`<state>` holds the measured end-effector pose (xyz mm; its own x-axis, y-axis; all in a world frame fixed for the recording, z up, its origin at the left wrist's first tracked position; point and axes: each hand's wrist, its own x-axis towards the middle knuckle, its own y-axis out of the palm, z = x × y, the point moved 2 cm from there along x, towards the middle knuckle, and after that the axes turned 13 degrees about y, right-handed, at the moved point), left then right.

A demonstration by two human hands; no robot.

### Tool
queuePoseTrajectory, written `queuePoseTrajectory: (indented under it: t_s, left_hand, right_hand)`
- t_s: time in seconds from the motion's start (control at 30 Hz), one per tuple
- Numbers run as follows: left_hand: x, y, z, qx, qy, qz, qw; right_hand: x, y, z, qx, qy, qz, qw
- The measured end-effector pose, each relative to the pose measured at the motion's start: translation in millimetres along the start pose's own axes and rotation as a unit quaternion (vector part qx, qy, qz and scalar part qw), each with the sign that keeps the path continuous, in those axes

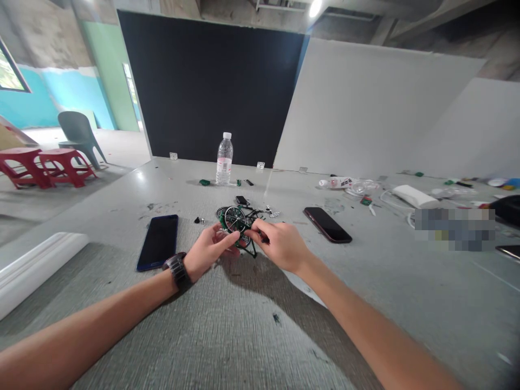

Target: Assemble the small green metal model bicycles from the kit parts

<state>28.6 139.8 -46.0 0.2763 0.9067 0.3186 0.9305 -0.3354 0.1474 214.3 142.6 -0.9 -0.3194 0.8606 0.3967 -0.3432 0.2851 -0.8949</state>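
While our left hand (209, 250) pinches the small green-and-black wire-spoked model bicycle (235, 219), our right hand (280, 245) grips its frame, both closed on it, directly in front of the clear plastic water bottle (225, 158)

A matt, finely ribbed grey surface is seen on the counter (252, 325). Glossy black glass is shown by the phone (158, 241), clear plastic by the bottle (224, 158), and thin green-and-black metal by the small bicycle model (238, 223).

Forearms stretched forward, converging; left grip (209, 250), right grip (280, 246) pinched closed; fingertips nearly touching
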Motion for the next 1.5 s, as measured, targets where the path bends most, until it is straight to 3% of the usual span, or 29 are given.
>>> queuePoseTrajectory:
  t_s: [0.3,0.43,0.57,0.97,1.07,1.27,1.5]
  left_hand:
    - [-0.1,0.2,-1.4,-0.035,0.053,-0.024,0.998]
    - [-0.3,-4.2,1.2,-0.085,0.056,-0.059,0.993]
    - [-1.0,-5.9,-2.4,-0.101,0.046,-0.016,0.994]
    - [-1.7,-1.8,-4.6,-0.175,0.015,0.019,0.984]
    - [0.8,-4.5,-9.4,-0.200,0.016,-0.027,0.979]
    - [14.8,-26.4,-17.9,-0.211,0.030,-0.175,0.961]
    - [29.1,-50.2,-33.8,-0.221,0.075,-0.233,0.944]
  right_hand:
    - [1.6,-0.7,-0.2,0.178,0.051,0.003,0.983]
    - [2.7,1.9,1.7,0.236,0.049,0.057,0.969]
    - [2.8,4.3,3.5,0.277,0.048,0.118,0.952]
    - [2.3,7.5,7.0,0.338,0.053,0.169,0.924]
    - [4.7,4.0,1.0,0.311,0.071,0.134,0.938]
    - [12.6,-3.6,-26.5,0.163,0.127,0.031,0.978]
    - [16.9,4.3,-50.6,0.050,0.113,0.017,0.992]
